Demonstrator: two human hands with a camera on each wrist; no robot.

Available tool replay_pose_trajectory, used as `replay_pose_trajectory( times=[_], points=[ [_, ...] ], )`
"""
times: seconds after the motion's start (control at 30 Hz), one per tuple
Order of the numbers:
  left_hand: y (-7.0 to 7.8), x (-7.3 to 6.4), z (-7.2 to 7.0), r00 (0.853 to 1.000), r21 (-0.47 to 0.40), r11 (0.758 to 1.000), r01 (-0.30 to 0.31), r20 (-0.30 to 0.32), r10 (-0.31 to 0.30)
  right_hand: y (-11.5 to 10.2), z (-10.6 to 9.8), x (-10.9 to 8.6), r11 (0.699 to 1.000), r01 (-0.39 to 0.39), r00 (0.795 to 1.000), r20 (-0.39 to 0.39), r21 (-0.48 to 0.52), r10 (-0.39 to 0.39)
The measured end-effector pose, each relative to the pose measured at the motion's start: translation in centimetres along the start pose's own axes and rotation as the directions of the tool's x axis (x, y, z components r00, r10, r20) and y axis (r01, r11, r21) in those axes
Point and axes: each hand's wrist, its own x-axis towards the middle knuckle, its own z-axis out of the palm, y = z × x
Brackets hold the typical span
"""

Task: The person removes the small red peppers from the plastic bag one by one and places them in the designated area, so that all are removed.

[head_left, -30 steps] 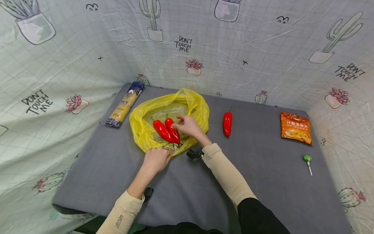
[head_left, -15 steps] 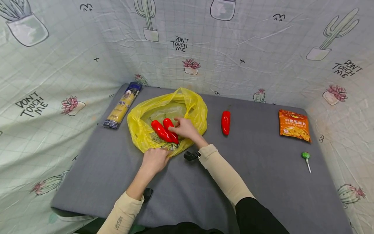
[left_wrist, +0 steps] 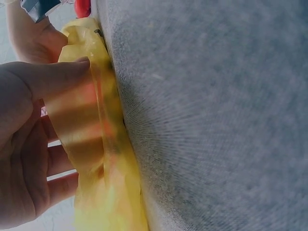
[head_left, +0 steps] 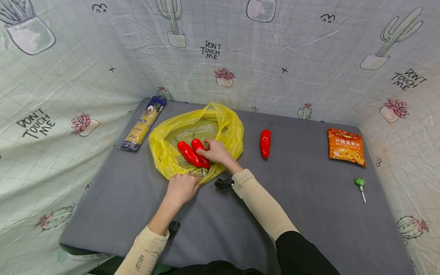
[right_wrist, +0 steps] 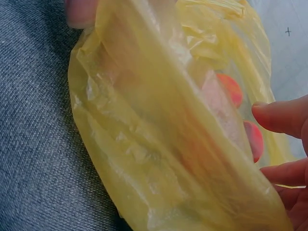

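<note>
A yellow plastic bag [head_left: 229, 124] lies with its mouth spread wide. Two glossy red chili peppers, a left one [head_left: 187, 152] and a right one [head_left: 197, 144], rest side by side inside. My left hand [head_left: 181, 188] holds the bag's near rim; the left wrist view shows its thumb [left_wrist: 72, 73] against the plastic [left_wrist: 120, 192] and the fingers behind. Over the bag's right side reaches my right hand [head_left: 218, 152], its thumb at the right pepper. In the right wrist view that thumb [right_wrist: 276, 115] and the fingers are spread apart near the peppers.
A third red chili pepper [head_left: 265, 144] lies right of the bag. Left of it is a pack of spaghetti [head_left: 142, 126]. An orange snack packet [head_left: 345, 147] and a green lollipop [head_left: 359, 183] lie far right. A printed curtain [head_left: 261, 53] encloses the grey table [head_left: 295, 175].
My right hand has lowered slightly over the right pepper, with its thumb overlapping it more. My left hand stays at the bag's rim. The whole head view has shifted a little.
</note>
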Motion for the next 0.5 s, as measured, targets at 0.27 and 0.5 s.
replay_pose_trajectory(
  times=[0.27,0.5],
  points=[
    [0.32,0.34,0.04,1.0,-0.006,1.0,-0.008,0.026,0.008,0.23,-0.41,-0.18,1.0,-0.008,1.0,0.003,-0.013,0.008],
    [0.26,0.21,0.07,1.0,-0.005,1.0,0.016,0.026,-0.016,0.12,0.41,0.21,0.998,-0.001,1.0,-0.005,-0.06,0.0]
  ],
)
